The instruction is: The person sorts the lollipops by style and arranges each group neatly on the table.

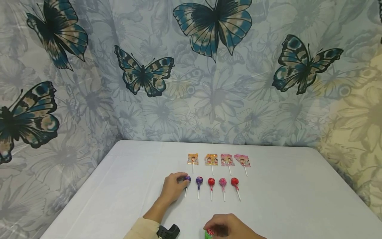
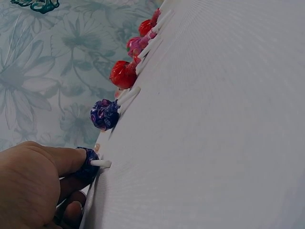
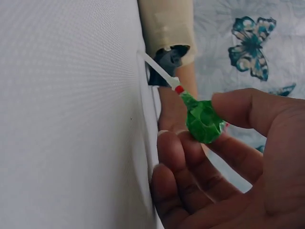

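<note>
My left hand (image 1: 174, 186) pinches the wrapped head of a purple lollipop (image 2: 87, 164) at the left end of a row on the table. Right beside it lies a second purple lollipop (image 1: 199, 181), then a red lollipop (image 1: 211, 182), a pink lollipop (image 1: 222, 182) and another red lollipop (image 1: 234, 182), sticks toward me. Near the table's front, my right hand (image 1: 228, 226) holds a green lollipop (image 3: 204, 121) by its head between thumb and fingers. Its white stick points away from the palm in the right wrist view.
Behind the row lie flat lollipops: an orange-wrapped one (image 1: 192, 159), another orange one (image 1: 211, 160), a pink one (image 1: 227, 160) and a tilted pink one (image 1: 243, 161). The white table (image 1: 286, 192) meets a butterfly-patterned cloth (image 1: 218, 109) at its back edge.
</note>
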Motion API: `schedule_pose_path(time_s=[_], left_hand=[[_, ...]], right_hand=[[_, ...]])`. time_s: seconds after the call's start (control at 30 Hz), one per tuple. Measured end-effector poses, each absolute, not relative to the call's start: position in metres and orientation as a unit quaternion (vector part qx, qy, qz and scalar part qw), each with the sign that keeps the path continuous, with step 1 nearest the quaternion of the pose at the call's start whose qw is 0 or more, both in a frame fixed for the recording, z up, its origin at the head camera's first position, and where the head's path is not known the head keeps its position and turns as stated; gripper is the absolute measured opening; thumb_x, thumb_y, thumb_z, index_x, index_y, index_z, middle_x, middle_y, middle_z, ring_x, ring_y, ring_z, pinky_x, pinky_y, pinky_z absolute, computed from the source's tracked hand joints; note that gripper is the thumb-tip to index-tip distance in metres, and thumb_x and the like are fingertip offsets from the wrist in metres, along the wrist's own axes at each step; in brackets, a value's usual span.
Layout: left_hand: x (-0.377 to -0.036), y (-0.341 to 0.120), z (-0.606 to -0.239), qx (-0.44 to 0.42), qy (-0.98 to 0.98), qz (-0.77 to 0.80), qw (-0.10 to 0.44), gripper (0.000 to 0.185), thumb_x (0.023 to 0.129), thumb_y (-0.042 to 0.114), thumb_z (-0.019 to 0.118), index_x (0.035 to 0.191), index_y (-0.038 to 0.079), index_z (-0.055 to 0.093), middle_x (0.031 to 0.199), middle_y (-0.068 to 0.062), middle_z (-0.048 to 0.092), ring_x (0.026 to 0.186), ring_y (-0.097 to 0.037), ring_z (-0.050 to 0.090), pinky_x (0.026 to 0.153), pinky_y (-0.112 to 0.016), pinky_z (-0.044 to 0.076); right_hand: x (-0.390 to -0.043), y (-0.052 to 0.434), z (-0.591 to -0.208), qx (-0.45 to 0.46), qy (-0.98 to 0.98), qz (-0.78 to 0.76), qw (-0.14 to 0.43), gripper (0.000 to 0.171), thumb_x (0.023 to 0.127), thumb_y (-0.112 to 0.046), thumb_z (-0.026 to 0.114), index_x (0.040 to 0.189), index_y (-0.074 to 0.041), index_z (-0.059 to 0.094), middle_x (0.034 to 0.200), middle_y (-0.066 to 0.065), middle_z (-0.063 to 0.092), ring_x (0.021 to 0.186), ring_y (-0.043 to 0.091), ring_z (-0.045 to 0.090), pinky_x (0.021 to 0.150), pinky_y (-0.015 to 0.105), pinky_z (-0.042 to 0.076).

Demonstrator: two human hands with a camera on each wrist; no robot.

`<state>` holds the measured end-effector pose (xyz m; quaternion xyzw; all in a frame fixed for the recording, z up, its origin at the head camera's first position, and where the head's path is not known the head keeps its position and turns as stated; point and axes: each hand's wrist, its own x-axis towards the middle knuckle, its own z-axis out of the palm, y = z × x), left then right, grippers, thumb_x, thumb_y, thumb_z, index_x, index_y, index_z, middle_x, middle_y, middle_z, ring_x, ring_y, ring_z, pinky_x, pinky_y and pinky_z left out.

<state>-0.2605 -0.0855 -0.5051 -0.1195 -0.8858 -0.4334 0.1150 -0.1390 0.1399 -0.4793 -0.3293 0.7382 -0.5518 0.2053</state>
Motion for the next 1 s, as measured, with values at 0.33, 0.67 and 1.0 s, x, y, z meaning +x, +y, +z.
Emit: schedule_pose_path(time_s=[0.33, 0.67, 1.0], left_hand=[[-0.2609, -0.0846, -0.5067, -0.122, -0.886, -0.432, 0.117, 0.024, 0.075, 0.022, 0.067, 0.098, 0.014, 0.066, 0.092, 0.003, 0.061, 0.091, -0.016, 0.053, 0.079, -0.037, 0.041], [-0.2597, -0.0842, -0.506, -0.125, -0.885, -0.434, 0.115, 0.024, 0.075, 0.021, 0.067, 0.098, 0.014, 0.066, 0.091, 0.003, 0.061, 0.09, -0.017, 0.053, 0.077, -0.037, 0.041], [-0.2596, -0.0846, -0.504, -0.119, -0.885, -0.437, 0.11, 0.025, 0.075, 0.021, 0.066, 0.099, 0.013, 0.065, 0.093, 0.002, 0.06, 0.091, -0.018, 0.053, 0.079, -0.038, 0.041]], right_hand=[[-0.1369, 0.1408, -0.4803, -0.298, 0.699, -0.61, 0.225, 0.027, 0.083, -0.005, 0.053, 0.108, -0.001, 0.06, 0.091, 0.004, 0.057, 0.077, 0.012, 0.054, 0.071, 0.024, 0.046], [-0.1349, 0.1422, -0.4777, -0.267, 0.672, -0.651, 0.231, 0.03, 0.081, -0.001, 0.053, 0.111, 0.001, 0.058, 0.094, 0.012, 0.057, 0.077, 0.011, 0.051, 0.07, 0.022, 0.046], [-0.1388, 0.1432, -0.4752, -0.253, 0.675, -0.662, 0.206, 0.028, 0.081, -0.002, 0.055, 0.109, 0.001, 0.058, 0.098, 0.023, 0.054, 0.082, 0.015, 0.053, 0.075, 0.026, 0.045]])
